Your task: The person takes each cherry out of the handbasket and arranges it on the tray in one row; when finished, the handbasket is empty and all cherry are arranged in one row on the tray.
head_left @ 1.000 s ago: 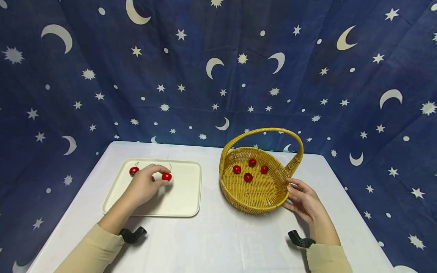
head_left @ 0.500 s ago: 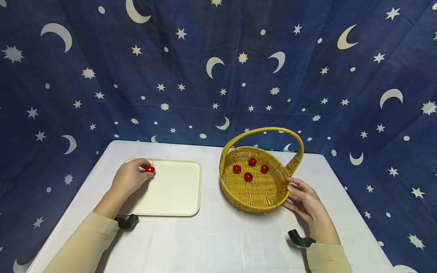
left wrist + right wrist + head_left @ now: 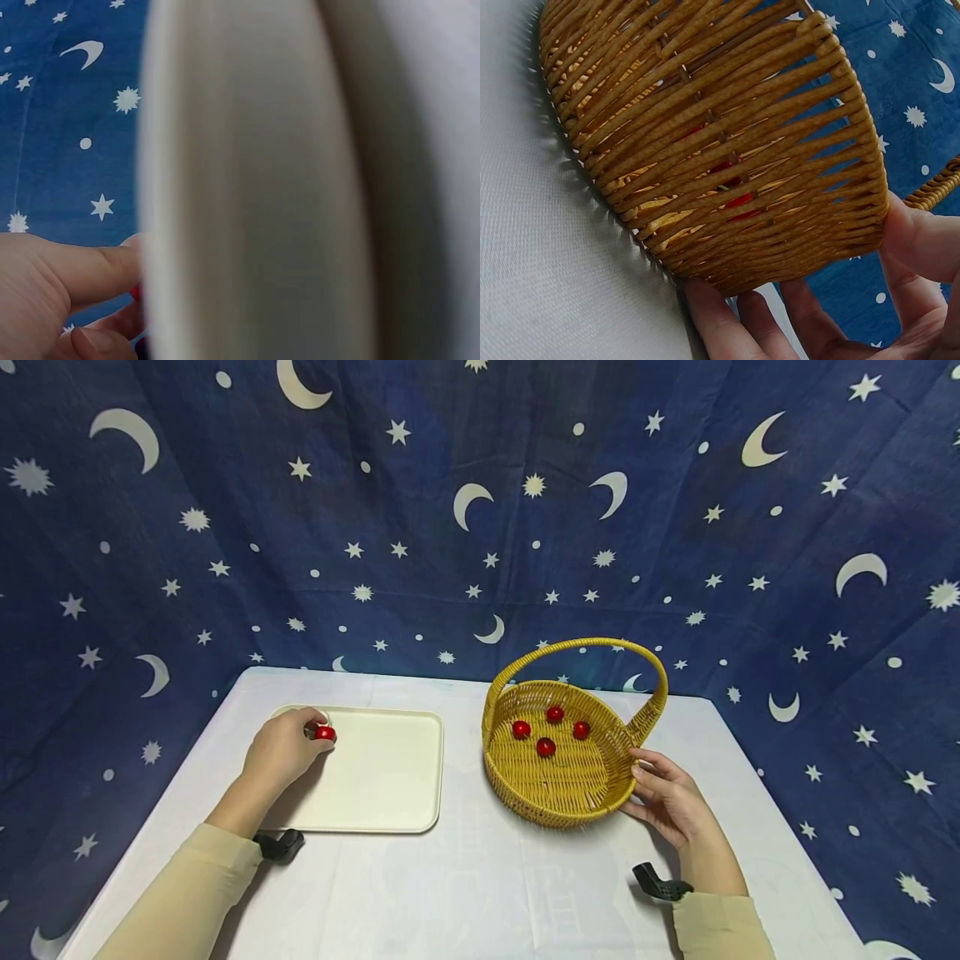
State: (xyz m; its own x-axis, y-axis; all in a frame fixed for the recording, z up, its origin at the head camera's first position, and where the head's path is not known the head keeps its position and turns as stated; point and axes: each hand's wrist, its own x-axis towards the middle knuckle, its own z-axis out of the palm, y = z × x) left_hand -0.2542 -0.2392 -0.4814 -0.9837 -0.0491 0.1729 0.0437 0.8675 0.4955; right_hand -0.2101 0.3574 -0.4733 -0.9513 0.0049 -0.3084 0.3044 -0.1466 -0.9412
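Observation:
At the far left corner of the cream tray (image 3: 390,777), my left hand (image 3: 281,750) pinches a red cherry (image 3: 326,733) between thumb and fingers. A sliver of red cherry (image 3: 136,292) shows between the fingers in the left wrist view, where the blurred tray wall covers most of the scene. Over on the right, my right hand (image 3: 667,797) grips the side of a yellow wicker basket (image 3: 558,814), thumb at the rim and fingers low on the wall. Several red cherries (image 3: 546,747) lie inside the basket, partly visible through its weave in the right wrist view.
The basket's tall arched handle (image 3: 577,645) rises over its opening. A white cloth (image 3: 465,877) covers the table. Behind it hangs a blue curtain (image 3: 420,510) with moons and stars. Each wrist wears a black camera mount (image 3: 281,846).
My left hand has moved left across the tray with the cherry between its fingers. It now hides the spot where another cherry lay. My right hand and the basket stay put.

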